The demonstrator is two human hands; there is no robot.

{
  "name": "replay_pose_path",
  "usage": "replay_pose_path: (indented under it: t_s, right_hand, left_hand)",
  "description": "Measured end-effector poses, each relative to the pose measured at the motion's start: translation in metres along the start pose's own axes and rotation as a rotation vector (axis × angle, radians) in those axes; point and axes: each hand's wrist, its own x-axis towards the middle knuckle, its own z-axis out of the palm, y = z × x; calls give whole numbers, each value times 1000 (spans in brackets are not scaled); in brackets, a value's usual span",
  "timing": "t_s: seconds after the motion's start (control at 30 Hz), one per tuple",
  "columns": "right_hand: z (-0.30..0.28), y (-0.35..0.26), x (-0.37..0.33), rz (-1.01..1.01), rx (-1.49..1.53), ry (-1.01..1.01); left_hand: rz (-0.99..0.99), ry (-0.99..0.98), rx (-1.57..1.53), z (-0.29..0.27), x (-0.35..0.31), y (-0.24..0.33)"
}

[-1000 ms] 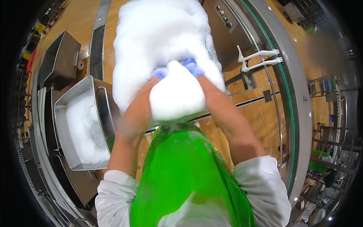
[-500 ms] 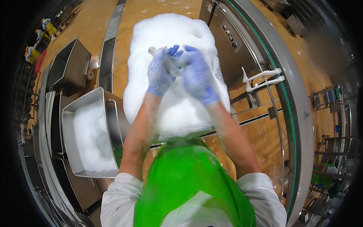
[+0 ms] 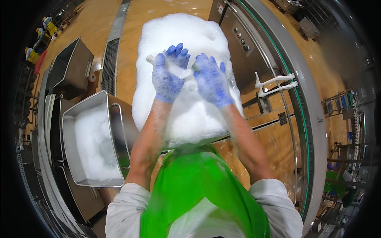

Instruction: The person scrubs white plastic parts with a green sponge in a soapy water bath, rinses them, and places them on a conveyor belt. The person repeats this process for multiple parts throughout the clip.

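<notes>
A large tub heaped with white foam [image 3: 182, 31] stands right in front of me. Above the foam, my left hand [image 3: 168, 77], in a blue glove flecked with suds, is curled round a slim white piece [image 3: 180, 72] coated in lather. One pale end of it pokes out beside the thumb; its full shape is hidden. My right hand [image 3: 212, 79], also blue-gloved and smeared by motion, is bent close to the piece's other end. A small grey-green patch shows at its fingers, too blurred to name.
At left is a steel bin [image 3: 93, 139] with suds inside, and beyond it another steel bin [image 3: 71, 69]. White plastic brackets [image 3: 276, 85] hang on the rail of a curved conveyor [image 3: 313, 150] at right. A control panel [image 3: 240, 37] with buttons sits behind the rail.
My hands have drawn apart a little, the right one moving right, and more of the white piece shows between them. The left fingers have spread somewhat.
</notes>
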Motion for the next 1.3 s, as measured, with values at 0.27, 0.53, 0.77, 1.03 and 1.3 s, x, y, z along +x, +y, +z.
replay_pose_path:
  t_s: [0.27,0.53,0.77,1.03,1.3]
  right_hand:
    - [-38,20,-1,566,1554,-598]
    - [-31,-17,-26,747,812,-795]
    - [-67,9,-13,383,708,-349]
    - [-89,8,4,760,789,-288]
    - [-45,-22,12,705,595,-374]
  left_hand:
    - [-144,-215,-87,-19,12,23]
    - [44,17,377,-38,17,23]
    - [81,280,569,-1,8,9]
    - [79,267,672,-5,6,11]
    - [-124,-118,413,-20,-5,-13]
